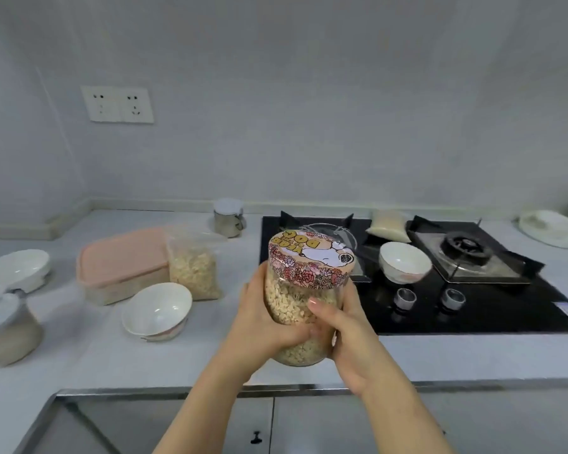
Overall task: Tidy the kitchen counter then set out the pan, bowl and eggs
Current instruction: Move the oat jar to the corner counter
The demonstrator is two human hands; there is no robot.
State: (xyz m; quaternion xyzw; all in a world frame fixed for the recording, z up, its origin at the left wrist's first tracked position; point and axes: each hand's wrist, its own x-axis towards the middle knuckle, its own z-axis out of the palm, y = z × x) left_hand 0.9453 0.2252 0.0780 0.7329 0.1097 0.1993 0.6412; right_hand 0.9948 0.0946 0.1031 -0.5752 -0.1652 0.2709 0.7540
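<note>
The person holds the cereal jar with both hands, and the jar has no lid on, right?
Not quite. The head view shows the jar held by the left hand and right hand, but its flowery lid is on.

Bowl point(404, 262) on hob point(473, 309), right of box point(123, 262).

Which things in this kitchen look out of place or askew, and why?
A bowl and a bag sit on the hob, which is no place for storage. Left on the counter, a second bowl lies tilted.
</note>
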